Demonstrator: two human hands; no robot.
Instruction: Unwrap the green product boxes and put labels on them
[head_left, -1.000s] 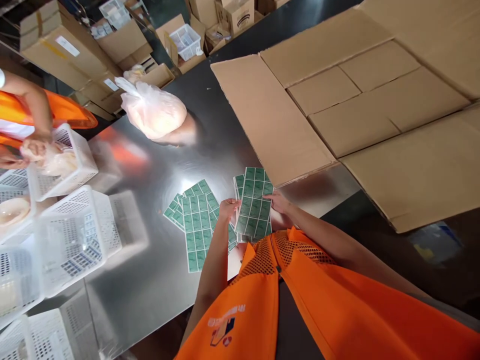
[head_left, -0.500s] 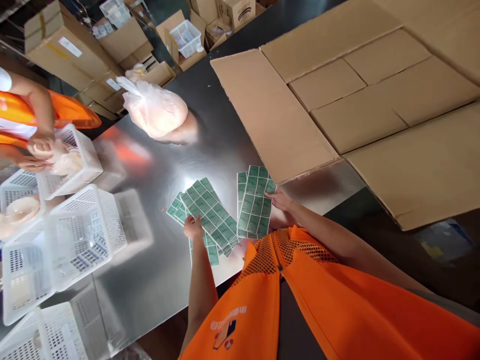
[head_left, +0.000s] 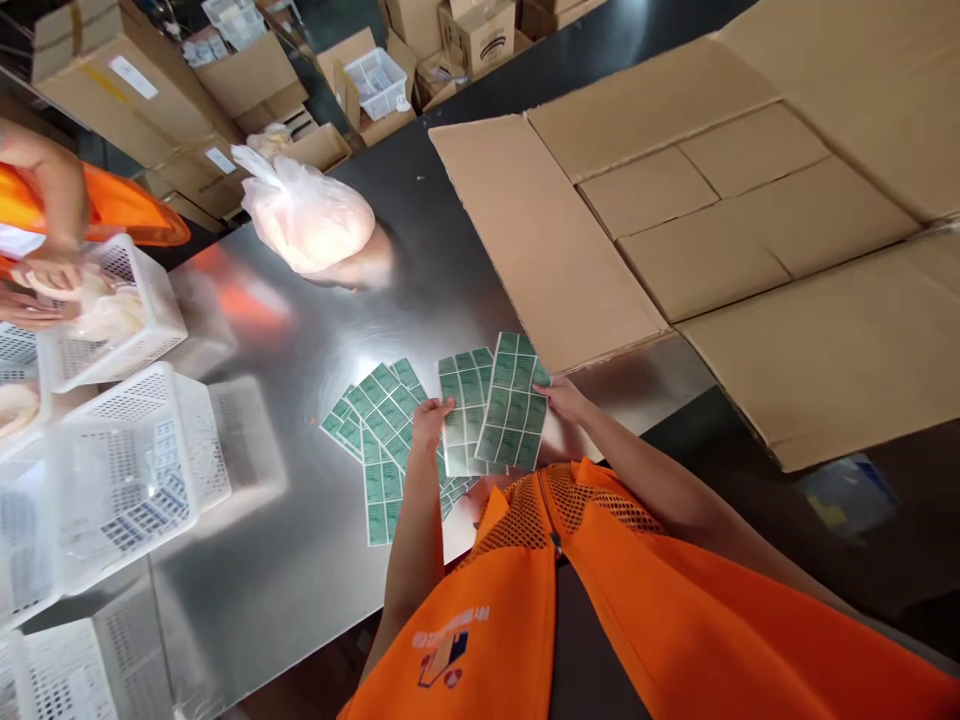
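Left hand (head_left: 429, 420) pinched one green label sheet (head_left: 463, 410); right hand (head_left: 564, 400) gripped sheet stack (head_left: 514, 402) above table (head_left: 300, 520).

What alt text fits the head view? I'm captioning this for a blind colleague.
A person in an orange vest holds green label sheets in the right hand while the left hand draws one off, above a fanned pile of sheets on a shiny metal table; flattened cardboard lies beyond.
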